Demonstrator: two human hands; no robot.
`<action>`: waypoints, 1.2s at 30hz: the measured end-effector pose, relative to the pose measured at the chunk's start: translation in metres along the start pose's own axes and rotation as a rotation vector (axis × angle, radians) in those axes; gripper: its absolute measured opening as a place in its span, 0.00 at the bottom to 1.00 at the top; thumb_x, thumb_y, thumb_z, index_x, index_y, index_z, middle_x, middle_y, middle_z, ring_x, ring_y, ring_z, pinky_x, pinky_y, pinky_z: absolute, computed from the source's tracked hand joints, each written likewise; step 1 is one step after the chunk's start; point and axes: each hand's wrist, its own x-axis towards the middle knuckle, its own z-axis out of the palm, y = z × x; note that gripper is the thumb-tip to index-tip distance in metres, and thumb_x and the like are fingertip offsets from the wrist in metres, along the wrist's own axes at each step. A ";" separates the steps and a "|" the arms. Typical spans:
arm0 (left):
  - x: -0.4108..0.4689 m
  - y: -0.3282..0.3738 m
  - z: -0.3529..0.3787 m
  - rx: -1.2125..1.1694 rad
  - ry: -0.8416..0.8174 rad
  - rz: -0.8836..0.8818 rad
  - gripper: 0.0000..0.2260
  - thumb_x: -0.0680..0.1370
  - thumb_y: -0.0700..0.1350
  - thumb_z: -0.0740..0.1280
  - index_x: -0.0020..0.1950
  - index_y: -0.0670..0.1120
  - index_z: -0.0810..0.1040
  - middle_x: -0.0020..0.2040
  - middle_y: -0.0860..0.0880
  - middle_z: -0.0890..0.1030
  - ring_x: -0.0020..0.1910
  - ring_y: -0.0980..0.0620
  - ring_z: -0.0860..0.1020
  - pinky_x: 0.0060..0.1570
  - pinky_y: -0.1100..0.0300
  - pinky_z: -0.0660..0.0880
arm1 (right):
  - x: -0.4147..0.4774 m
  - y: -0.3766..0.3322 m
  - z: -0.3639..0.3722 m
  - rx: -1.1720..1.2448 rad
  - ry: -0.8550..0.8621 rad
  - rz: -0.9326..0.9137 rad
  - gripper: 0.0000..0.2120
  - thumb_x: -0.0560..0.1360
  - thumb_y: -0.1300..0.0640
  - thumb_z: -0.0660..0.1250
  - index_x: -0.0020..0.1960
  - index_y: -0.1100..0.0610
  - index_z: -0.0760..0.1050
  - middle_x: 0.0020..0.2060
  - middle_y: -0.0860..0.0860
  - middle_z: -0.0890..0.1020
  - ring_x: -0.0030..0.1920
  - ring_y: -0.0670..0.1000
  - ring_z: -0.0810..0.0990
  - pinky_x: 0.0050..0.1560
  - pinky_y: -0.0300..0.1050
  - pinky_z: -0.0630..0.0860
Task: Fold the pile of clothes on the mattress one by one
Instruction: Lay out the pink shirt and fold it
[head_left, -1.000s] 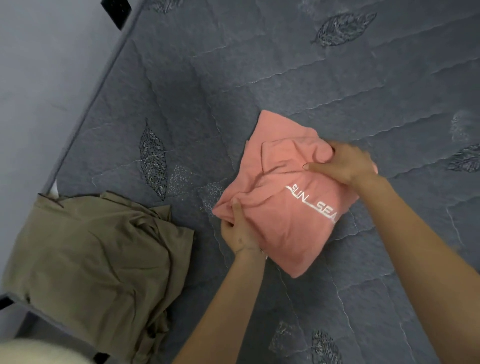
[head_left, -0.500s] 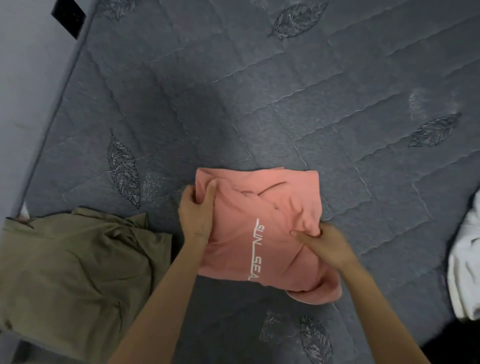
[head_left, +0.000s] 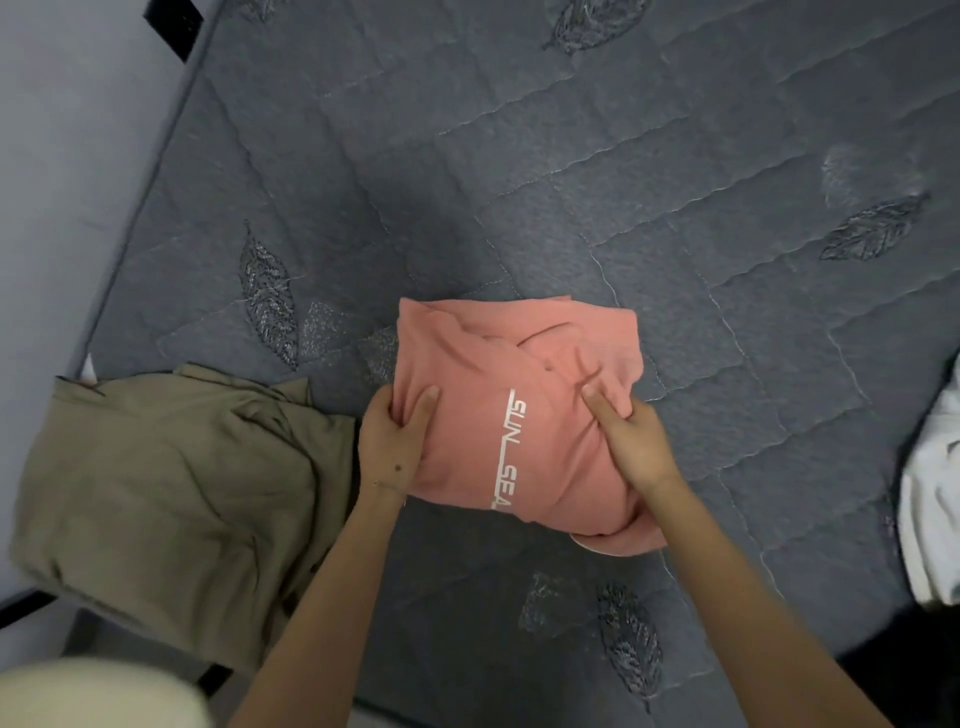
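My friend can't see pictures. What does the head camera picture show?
Two hands grip a folded pink shirt with white lettering on a grey quilted mattress, the left hand at its left edge, the right hand at its right side. An olive garment lies to the left, and white cloth shows at the right edge.

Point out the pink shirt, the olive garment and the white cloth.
pink shirt (head_left: 550, 457): head view, plain fabric right of the lettering.
olive garment (head_left: 171, 488): head view, its crumpled middle.
white cloth (head_left: 930, 509): head view, the part showing at the right edge.
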 end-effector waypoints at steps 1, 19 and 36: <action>-0.003 0.003 -0.003 -0.037 0.039 0.026 0.14 0.75 0.48 0.71 0.35 0.48 0.69 0.31 0.54 0.70 0.30 0.61 0.68 0.33 0.65 0.66 | -0.003 -0.003 0.001 0.030 0.007 -0.019 0.16 0.77 0.49 0.68 0.42 0.62 0.78 0.37 0.50 0.81 0.42 0.49 0.79 0.46 0.46 0.73; -0.035 0.006 -0.188 -0.250 0.419 0.188 0.15 0.76 0.45 0.71 0.39 0.34 0.77 0.33 0.45 0.73 0.31 0.58 0.66 0.32 0.66 0.67 | -0.151 -0.084 0.118 0.158 -0.048 -0.335 0.22 0.80 0.47 0.61 0.35 0.63 0.72 0.31 0.50 0.73 0.30 0.41 0.70 0.32 0.36 0.69; 0.038 -0.138 -0.371 0.135 0.184 0.089 0.18 0.79 0.48 0.67 0.33 0.41 0.67 0.30 0.48 0.64 0.30 0.55 0.61 0.32 0.57 0.59 | -0.210 -0.031 0.348 0.234 0.102 -0.161 0.15 0.80 0.47 0.62 0.41 0.55 0.79 0.32 0.43 0.81 0.35 0.35 0.77 0.40 0.37 0.71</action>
